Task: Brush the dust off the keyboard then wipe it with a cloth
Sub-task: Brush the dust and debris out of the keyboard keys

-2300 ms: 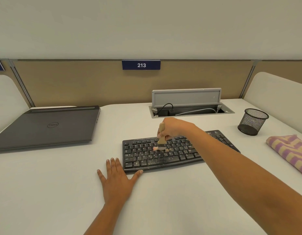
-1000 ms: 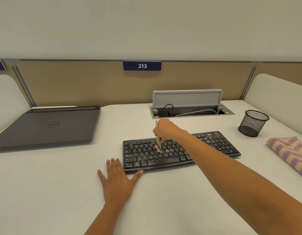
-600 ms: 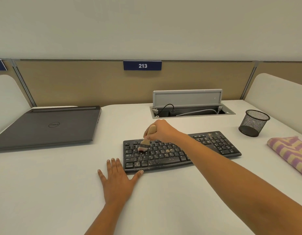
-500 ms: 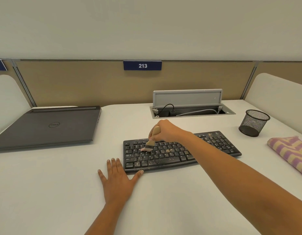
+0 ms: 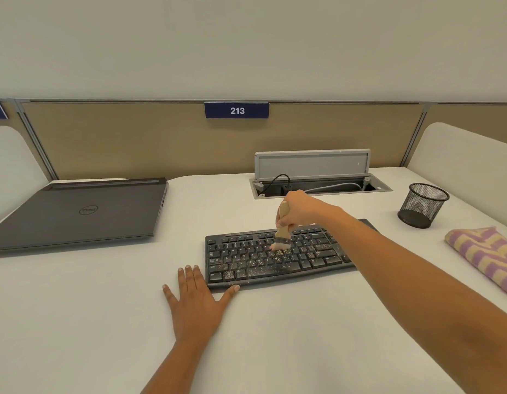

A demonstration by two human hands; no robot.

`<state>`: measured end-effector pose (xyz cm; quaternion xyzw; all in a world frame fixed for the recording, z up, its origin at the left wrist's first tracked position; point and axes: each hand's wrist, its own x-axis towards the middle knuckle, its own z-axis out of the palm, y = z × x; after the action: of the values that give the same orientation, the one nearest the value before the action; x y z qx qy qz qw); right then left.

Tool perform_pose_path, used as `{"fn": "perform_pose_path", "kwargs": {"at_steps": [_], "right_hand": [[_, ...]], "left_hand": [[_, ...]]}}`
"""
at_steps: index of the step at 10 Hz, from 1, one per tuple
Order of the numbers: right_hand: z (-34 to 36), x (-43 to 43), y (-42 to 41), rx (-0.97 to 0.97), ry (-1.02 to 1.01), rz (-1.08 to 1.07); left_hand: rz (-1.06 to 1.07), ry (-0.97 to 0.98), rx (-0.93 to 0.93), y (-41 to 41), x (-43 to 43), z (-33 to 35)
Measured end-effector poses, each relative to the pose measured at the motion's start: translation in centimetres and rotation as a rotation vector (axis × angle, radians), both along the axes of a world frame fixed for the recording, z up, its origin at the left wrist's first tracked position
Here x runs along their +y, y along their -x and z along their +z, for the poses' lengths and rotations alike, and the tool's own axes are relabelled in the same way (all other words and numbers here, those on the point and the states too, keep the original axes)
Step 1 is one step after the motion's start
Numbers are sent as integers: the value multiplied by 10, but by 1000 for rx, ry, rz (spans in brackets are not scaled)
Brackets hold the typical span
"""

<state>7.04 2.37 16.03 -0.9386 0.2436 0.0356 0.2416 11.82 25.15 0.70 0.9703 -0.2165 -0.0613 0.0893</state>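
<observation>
The right hand (image 5: 299, 210) is reaching out over the middle of the white desk (image 5: 76, 322) and gripping a small paintbrush (image 5: 283, 231), its fingers curled round the pale wooden handle. It is holding the brush nearly upright, with the light bristles touching the keys in the far middle rows of the black keyboard (image 5: 246, 263). The keyboard is lying flat near the centre of the desk, and pale specks of dust are showing thickly across its middle and near rows. The right forearm is crossing above its right end.

The left hand (image 5: 196, 301) is resting palm-down on the desk at the keyboard's near left corner, fingers straight and spread, holding nothing; its thumb tip is touching the keyboard's near edge.

A folded purple-and-yellow striped cloth (image 5: 485, 254) is lying at the right edge of the desk, well apart from the keyboard and from both hands. Just beyond it a black mesh pen cup (image 5: 421, 204) is standing upright. A closed Dell laptop (image 5: 76, 214) is sitting at the far left. Beyond the keyboard a cable hatch (image 5: 312, 163) is standing with its grey lid raised, cables showing inside. A blue plate reading 213 (image 5: 237, 110) is hanging on the tan partition.
</observation>
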Motion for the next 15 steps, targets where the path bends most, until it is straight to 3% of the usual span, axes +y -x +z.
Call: {"fn": "perform_pose_path", "kwargs": {"at_steps": [1, 3, 7, 9, 13, 15], "right_hand": [[1, 7, -4, -79, 83, -103], [-21, 23, -7, -327, -29, -266], [-13, 28, -14, -97, -38, -173], [-14, 31, -22, -252, 53, -203], [-12, 31, -13, -109, 62, -107], [-11, 33, -12, -311, -133, 19]], "left_hand": [[2, -1, 1, 0, 0, 0], [2, -3, -1, 0, 1, 1], [-2, -7, 4, 1, 1, 1], [-1, -18, 7, 1, 1, 3], [0, -6, 4, 1, 1, 3], [-3, -3, 1, 1, 1, 3]]}}
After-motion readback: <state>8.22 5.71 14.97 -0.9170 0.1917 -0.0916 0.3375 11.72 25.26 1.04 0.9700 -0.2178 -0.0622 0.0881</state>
